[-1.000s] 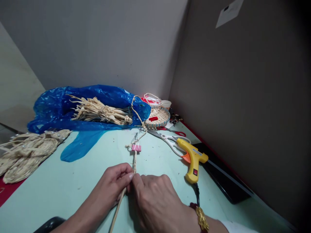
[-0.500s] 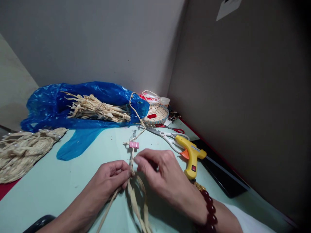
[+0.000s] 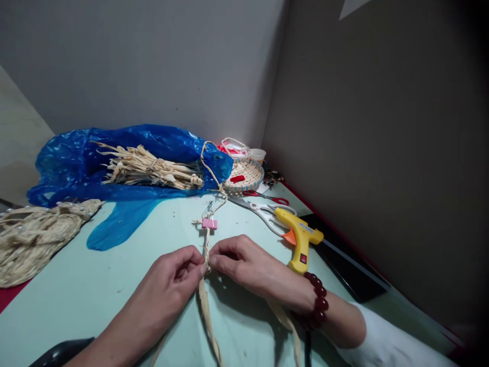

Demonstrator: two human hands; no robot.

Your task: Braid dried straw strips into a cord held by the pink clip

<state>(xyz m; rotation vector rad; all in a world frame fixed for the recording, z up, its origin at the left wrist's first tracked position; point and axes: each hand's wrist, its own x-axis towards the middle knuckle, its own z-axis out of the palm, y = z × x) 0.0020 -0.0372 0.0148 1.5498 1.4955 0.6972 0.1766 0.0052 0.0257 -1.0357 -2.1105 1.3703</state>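
Note:
A narrow braid of pale dried plant strips point(image 3: 207, 243) runs toward me from a pink binder clip point(image 3: 209, 224). My left hand point(image 3: 168, 280) pinches the near end of the braid from the left, thumb and fingers closed. Just across from it, my right hand point(image 3: 248, 267) pinches a strip at the same spot. One loose strip point(image 3: 206, 316) hangs down between the hands. Another strip point(image 3: 286, 323) trails out beneath my right wrist, and a thinner one passes under my left forearm. The fingers hide the exact crossing.
A bundle of dried strips point(image 3: 153, 169) lies on a blue plastic bag point(image 3: 76, 153). At left is a woven straw piece point(image 3: 42, 239). To the right lie white-handled scissors point(image 3: 263, 211), a yellow glue gun point(image 3: 300, 237) and a black flat object point(image 3: 351, 275). Behind stands a small woven basket point(image 3: 254, 176).
My right hand has come in to the braid and closed on a strip there. One strip that hung in the middle now lies to the right, under my right wrist.

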